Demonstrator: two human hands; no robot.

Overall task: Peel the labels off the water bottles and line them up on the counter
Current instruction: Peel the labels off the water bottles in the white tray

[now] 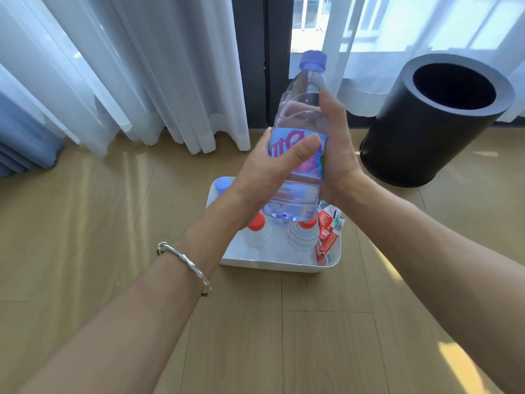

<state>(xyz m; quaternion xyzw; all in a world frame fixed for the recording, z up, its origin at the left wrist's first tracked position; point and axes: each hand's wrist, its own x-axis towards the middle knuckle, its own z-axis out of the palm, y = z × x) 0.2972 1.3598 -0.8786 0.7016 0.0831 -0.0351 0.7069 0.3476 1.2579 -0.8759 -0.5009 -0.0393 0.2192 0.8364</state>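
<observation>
Though under left hand (264,172), label (287,139) on bottle (301,109) fragmentary.

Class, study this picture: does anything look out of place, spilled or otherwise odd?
Nothing is spilled. One oddity: crumpled red labels lie in the tray beside the capped bottles, not in the black bin nearby. The left hand and right hand grip a labelled bottle.

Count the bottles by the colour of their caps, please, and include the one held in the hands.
Purple-cap bottles: 2
Red-cap bottles: 2
Total: 4
</observation>
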